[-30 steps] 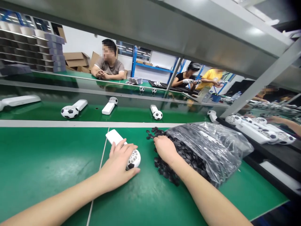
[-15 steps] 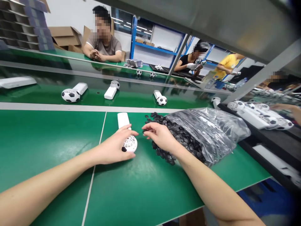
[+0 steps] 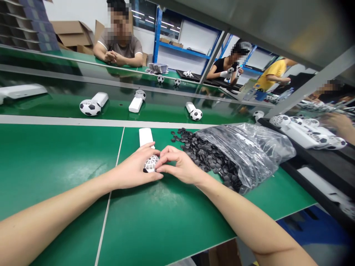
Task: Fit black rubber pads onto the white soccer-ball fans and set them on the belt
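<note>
A white hand-held fan (image 3: 146, 137) with a football-patterned round head lies on the green bench, handle pointing away from me. My left hand (image 3: 132, 169) cups the round head and holds it down. My right hand (image 3: 177, 166) has its fingertips pinched at the right side of the head; what they pinch is too small to see. Just right of both hands, small black pieces (image 3: 205, 153) spill out of a clear plastic bag (image 3: 249, 147).
Several finished football fans (image 3: 91, 105) lie on the green conveyor behind the bench. A black tray (image 3: 327, 159) with more fans (image 3: 305, 135) sits at the right. People sit across the line. A metal shelf (image 3: 263, 26) hangs overhead.
My right hand left the pile of black pieces and moved left to the fan's head. My left hand stayed on the fan, whose handle swung straighter away from me.
</note>
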{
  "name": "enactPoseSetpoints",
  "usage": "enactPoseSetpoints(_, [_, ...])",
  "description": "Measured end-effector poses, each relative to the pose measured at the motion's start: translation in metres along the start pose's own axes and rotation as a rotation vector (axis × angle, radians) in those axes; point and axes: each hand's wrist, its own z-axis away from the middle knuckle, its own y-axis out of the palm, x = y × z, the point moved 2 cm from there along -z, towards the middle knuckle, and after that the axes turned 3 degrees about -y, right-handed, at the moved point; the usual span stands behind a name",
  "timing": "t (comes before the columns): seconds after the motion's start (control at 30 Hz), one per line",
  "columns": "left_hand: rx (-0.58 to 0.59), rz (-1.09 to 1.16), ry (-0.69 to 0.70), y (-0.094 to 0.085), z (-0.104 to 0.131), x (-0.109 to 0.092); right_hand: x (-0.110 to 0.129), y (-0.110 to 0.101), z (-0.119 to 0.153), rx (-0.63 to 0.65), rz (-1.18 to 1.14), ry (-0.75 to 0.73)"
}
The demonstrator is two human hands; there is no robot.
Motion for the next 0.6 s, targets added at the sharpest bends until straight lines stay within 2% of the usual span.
enactPoseSetpoints(0.23, [-0.064,0.007,0.002,0.004,0.000,0.001,-0.014,0.004,-0.002,-0.051,-0.045,0.111])
enactPoseSetpoints(0.37, [-0.061,0.035,-0.023,0.004,-0.002,-0.001,-0.019,0.000,-0.008,-0.050,0.031,0.130])
enactPoseSetpoints(0.43, [-0.036,0.020,-0.019,0.004,-0.002,-0.003,-0.022,-0.008,-0.014,-0.083,0.213,0.100])
enactPoseSetpoints(0.5, [-0.014,-0.001,-0.021,0.003,-0.002,-0.004,-0.027,-0.018,-0.019,-0.127,0.517,0.080])
enactPoseSetpoints(0.53, [-0.008,-0.010,-0.026,0.003,-0.002,-0.005,-0.030,-0.023,-0.020,-0.124,0.685,0.099])
enactPoseSetpoints(0.6, [-0.001,-0.015,-0.035,0.003,-0.001,-0.005,-0.037,-0.030,-0.020,-0.041,0.986,0.186])
